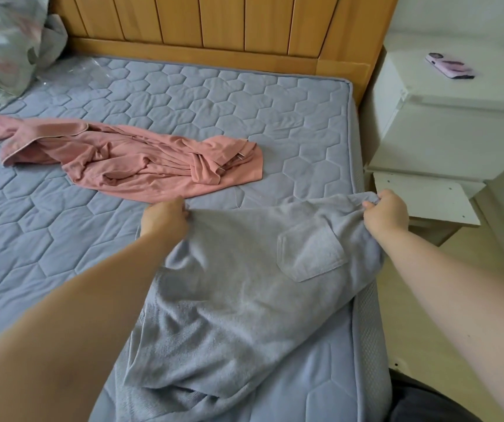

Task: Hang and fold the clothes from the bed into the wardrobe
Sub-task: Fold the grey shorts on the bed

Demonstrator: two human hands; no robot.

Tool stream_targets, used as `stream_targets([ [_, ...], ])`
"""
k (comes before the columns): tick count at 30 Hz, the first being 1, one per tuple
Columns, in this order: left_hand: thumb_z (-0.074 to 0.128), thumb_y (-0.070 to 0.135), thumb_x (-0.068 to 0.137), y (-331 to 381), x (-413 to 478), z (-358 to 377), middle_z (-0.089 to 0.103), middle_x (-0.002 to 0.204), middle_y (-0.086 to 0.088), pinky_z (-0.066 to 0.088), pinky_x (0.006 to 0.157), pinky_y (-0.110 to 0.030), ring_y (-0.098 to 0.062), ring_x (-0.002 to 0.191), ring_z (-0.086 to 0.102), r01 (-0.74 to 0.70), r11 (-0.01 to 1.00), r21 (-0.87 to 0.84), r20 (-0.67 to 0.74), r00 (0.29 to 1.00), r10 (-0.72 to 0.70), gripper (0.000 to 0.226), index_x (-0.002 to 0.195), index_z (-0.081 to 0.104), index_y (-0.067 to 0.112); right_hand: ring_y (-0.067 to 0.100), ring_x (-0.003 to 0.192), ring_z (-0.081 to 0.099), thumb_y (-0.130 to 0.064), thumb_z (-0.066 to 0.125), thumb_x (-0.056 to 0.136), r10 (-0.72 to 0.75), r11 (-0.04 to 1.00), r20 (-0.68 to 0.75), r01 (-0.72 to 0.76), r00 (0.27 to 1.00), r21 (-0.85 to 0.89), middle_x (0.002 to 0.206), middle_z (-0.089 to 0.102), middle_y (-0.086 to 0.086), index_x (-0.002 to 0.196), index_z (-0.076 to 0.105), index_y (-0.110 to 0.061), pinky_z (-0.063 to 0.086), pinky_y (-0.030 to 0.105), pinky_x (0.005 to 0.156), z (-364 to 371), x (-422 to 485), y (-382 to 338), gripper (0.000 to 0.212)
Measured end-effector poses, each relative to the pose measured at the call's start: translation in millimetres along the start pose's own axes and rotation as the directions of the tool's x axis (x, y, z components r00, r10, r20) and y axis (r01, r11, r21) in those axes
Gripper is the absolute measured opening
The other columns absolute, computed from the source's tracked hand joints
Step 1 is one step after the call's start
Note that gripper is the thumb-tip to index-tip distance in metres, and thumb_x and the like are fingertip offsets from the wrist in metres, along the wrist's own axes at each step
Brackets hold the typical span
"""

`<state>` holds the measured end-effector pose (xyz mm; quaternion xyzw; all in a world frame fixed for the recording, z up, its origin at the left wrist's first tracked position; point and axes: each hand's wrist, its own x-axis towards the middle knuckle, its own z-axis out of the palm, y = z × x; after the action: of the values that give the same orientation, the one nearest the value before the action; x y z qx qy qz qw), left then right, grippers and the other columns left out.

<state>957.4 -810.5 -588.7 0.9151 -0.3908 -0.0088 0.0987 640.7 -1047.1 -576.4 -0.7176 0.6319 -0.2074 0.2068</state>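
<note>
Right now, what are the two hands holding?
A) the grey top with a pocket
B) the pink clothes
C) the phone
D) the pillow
A: the left hand and the right hand each pinch the far edge of the grey top, whose pocket faces up, while the pink clothes lie untouched further up the bed.

My left arm comes in bare from 7 o'clock, stretched almost straight. My left grip (165,219) has its back turned up, fingers curled and pinching the top edge of the grey shirt (244,269). My right arm enters from 4 o'clock, bare and extended too. My right grip (386,216), at 3 o'clock from the left, pinches a bunched corner of the same edge.
</note>
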Motion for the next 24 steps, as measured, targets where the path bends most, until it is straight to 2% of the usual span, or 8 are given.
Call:
stream_targets([
  [4,0.046,0.022,0.095,-16.3,-1.6,4.7,0.063,0.104,-0.018,0.034,0.076,-0.038,-0.037,0.099,0.054,0.083,0.996,0.038,-0.001,0.997,-0.083,0.013,0.095,0.054,0.011,0.038,0.110,0.052,-0.020,0.051,0.096,-0.001,1.000,-0.082,-0.001,0.997,-0.026,0.119,0.056,0.021,0.115,0.051,-0.002,0.044,0.045,0.088,1.6,-15.4,-7.2,0.027],
  [6,0.045,0.023,0.096,-19.6,-9.5,11.6,0.059,0.118,-0.017,0.037,0.088,-0.043,-0.037,0.112,0.047,0.111,0.992,-0.066,0.037,0.993,-0.109,0.024,0.112,0.057,0.009,0.037,0.124,0.043,-0.018,0.052,0.094,-0.079,0.990,-0.112,0.065,0.991,-0.124,0.134,0.048,0.019,0.131,0.044,-0.003,0.036,0.048,0.102,8.0,-32.8,-12.2,0.040],
  [9,0.046,0.020,0.095,-28.2,-26.8,19.0,0.055,0.127,-0.017,0.036,0.098,-0.044,-0.037,0.118,0.044,0.145,0.960,-0.237,0.033,0.989,-0.141,0.035,0.126,0.054,0.007,0.034,0.136,0.031,-0.014,0.051,0.091,-0.265,0.948,-0.084,0.244,0.960,-0.203,0.145,0.038,0.018,0.136,0.041,-0.003,0.023,0.050,0.112,21.4,-68.2,-20.7,0.047],
  [13,0.054,0.012,0.089,-47.4,-45.4,15.9,0.052,0.132,-0.014,0.038,0.101,-0.043,-0.033,0.122,0.043,0.173,0.926,-0.337,0.063,0.985,-0.162,0.046,0.134,0.048,0.008,0.030,0.144,0.019,-0.016,0.051,0.092,-0.463,0.844,0.106,0.474,0.880,-0.253,0.150,0.033,0.016,0.137,0.042,-0.005,0.013,0.053,0.116,48.6,-125.7,-41.1,0.047],
  [15,0.058,0.010,0.085,-53.3,-52.5,11.4,0.057,0.120,-0.012,0.042,0.094,-0.040,-0.032,0.115,0.049,0.201,0.893,-0.403,0.012,0.977,-0.215,0.043,0.128,0.055,0.009,0.026,0.146,0.014,-0.022,0.047,0.095,-0.516,0.778,0.301,0.586,0.802,-0.225,0.153,0.028,0.012,0.140,0.037,-0.008,0.010,0.050,0.116,68.1,-156.2,-52.5,0.049],
  [17,0.059,0.012,0.083,-56.3,-58.0,6.5,0.060,0.099,-0.004,0.043,0.076,-0.032,-0.028,0.101,0.057,0.263,0.835,-0.484,-0.038,0.946,-0.321,0.030,0.113,0.064,0.013,0.021,0.147,0.004,-0.033,0.038,0.099,-0.485,0.742,0.503,0.641,0.715,-0.196,0.158,0.015,0.009,0.147,0.024,-0.012,0.007,0.048,0.118,87.9,-180.1,-57.4,0.054],
  [20,0.061,0.022,0.082,-56.8,-59.6,3.2,0.063,0.087,0.003,0.038,0.065,-0.027,-0.024,0.091,0.062,0.352,0.764,-0.541,0.032,0.916,-0.399,0.013,0.093,0.068,0.020,0.018,0.148,-0.003,-0.040,0.030,0.100,-0.394,0.749,0.614,0.626,0.684,-0.217,0.161,0.004,0.005,0.151,0.012,-0.015,0.003,0.050,0.117,100.2,-188.7,-57.7,0.060],
  [24,0.065,0.041,0.084,-52.6,-54.3,2.7,0.062,0.095,0.003,0.042,0.069,-0.029,-0.022,0.094,0.060,0.391,0.769,-0.505,0.131,0.916,-0.380,0.034,0.109,0.063,0.018,0.016,0.148,-0.002,-0.044,0.031,0.099,-0.334,0.756,0.683,0.617,0.650,-0.217,0.161,0.003,0.002,0.152,0.008,-0.018,0.004,0.049,0.118,96.5,-177.1,-62.3,0.064],
])
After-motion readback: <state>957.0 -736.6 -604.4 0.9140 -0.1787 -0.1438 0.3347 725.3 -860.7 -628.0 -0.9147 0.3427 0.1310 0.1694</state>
